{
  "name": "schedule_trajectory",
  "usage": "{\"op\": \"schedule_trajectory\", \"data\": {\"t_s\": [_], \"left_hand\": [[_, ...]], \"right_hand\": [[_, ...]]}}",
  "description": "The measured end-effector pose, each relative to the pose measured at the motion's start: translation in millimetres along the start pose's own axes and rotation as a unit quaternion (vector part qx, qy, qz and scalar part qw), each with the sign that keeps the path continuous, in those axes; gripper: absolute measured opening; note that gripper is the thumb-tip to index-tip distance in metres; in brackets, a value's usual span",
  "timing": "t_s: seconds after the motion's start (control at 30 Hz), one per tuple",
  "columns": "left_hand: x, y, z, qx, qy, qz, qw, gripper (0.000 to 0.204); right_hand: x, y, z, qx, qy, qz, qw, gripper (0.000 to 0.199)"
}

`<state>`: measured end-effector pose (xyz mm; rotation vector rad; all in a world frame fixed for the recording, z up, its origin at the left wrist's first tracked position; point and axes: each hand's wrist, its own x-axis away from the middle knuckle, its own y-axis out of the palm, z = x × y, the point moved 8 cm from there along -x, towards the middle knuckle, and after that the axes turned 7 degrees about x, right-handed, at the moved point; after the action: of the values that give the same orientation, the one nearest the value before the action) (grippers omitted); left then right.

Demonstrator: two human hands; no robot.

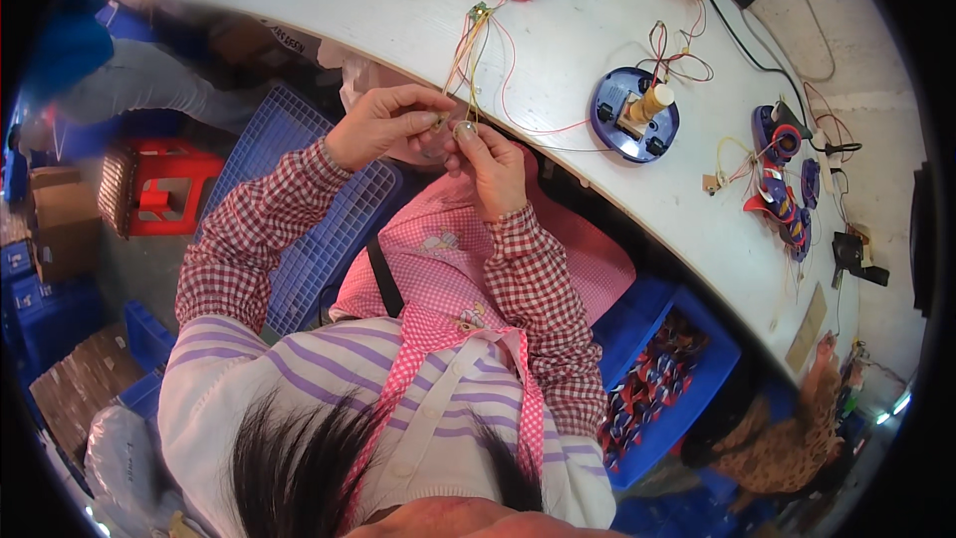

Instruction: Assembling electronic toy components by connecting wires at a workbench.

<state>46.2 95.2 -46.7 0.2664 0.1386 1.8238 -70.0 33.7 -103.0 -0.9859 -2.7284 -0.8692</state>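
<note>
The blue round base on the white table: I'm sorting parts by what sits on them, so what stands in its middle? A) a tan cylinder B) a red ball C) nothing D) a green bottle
A: the blue round base on the white table carries a tan cylinder at its middle, with red wires looping off beside it.

You have bare table (398, 0) left of the wires (473, 50); the blue disc (634, 115) and toy parts (782, 179) crowd your right.
</note>
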Motion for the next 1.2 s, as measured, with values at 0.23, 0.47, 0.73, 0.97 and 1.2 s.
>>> {"op": "schedule_trajectory", "data": {"t_s": [0.23,0.47,0.73,0.97,1.2], "left_hand": [[-2.0,5.4,-9.3,-0.012,-0.022,0.014,1.0,0.024],[-5.1,10.4,-6.3,-0.033,-0.022,0.013,0.999,0.024],[-6.4,12.7,-4.9,-0.012,-0.009,0.027,1.0,0.022],[-7.2,16.8,0.9,-0.037,-0.021,0.043,0.998,0.02],[-11.8,15.2,-1.6,-0.138,0.024,0.037,0.99,0.018]], "right_hand": [[-0.5,-3.6,3.6,0.01,-0.004,-0.007,1.0,0.019],[3.7,-9.4,2.4,0.036,0.014,-0.007,0.999,0.021],[2.6,-10.9,5.7,0.044,0.008,-0.004,0.999,0.021],[26.9,-10.2,-29.5,0.395,-0.098,0.107,0.907,0.017],[41.0,30.9,-69.0,0.496,-0.401,0.116,0.761,0.02]]}}
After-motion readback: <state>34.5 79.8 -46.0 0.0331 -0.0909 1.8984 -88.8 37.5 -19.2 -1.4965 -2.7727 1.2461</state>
